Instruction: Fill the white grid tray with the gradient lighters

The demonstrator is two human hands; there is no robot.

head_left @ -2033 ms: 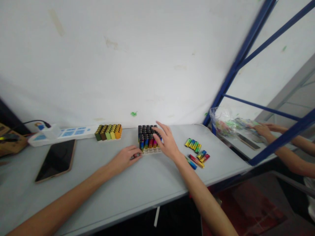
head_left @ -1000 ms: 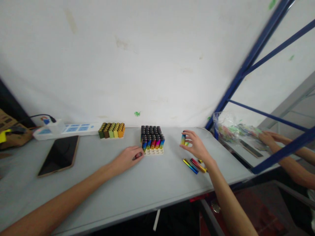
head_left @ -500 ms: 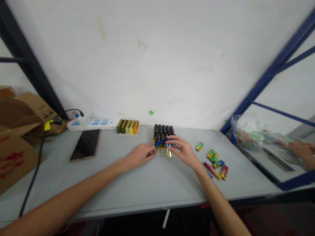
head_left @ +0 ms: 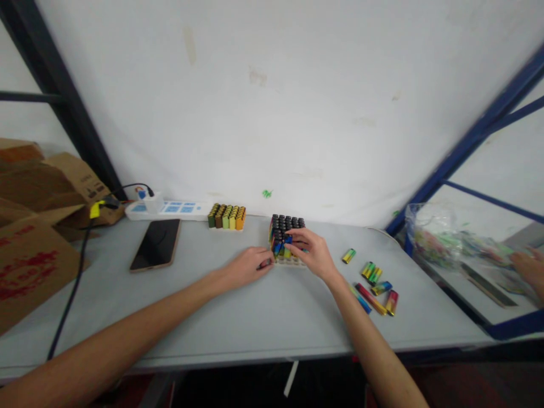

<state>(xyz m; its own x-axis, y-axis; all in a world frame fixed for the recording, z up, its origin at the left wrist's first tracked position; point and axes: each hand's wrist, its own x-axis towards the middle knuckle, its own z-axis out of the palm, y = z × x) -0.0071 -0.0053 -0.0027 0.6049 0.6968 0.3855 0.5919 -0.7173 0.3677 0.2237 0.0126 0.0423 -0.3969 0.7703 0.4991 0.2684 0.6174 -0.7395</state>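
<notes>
A pale tray [head_left: 293, 263] holds rows of black-topped pieces [head_left: 288, 221] that look like lighters, standing upright. My right hand [head_left: 314, 252] is at the tray's front, its thumb and fingers pinching a shiny blue-and-gold lighter [head_left: 288, 249] among the front pieces. Whether its bottom sits in a hole cannot be made out. Beside the tray's left front corner rests my left hand [head_left: 246, 267], fingers curled around a small dark and reddish piece [head_left: 265, 264], perhaps another lighter. Several loose metallic lighters in green, blue, red and gold, such as a red-and-gold one [head_left: 391, 302], lie to the right.
Further left stands a second tray of green, brown and yellow pieces [head_left: 227, 218]. A phone [head_left: 156, 245], a power strip [head_left: 178, 209] and cardboard boxes [head_left: 46, 249] are on the left. Past the blue frame [head_left: 471, 136] are plastic bags [head_left: 437, 238] and another person's hand [head_left: 529, 269].
My right hand has moved the blue-and-gold lighter slightly back and left, from in front of the tray to its front row. My left hand stays at the corner. The view has shifted slightly.
</notes>
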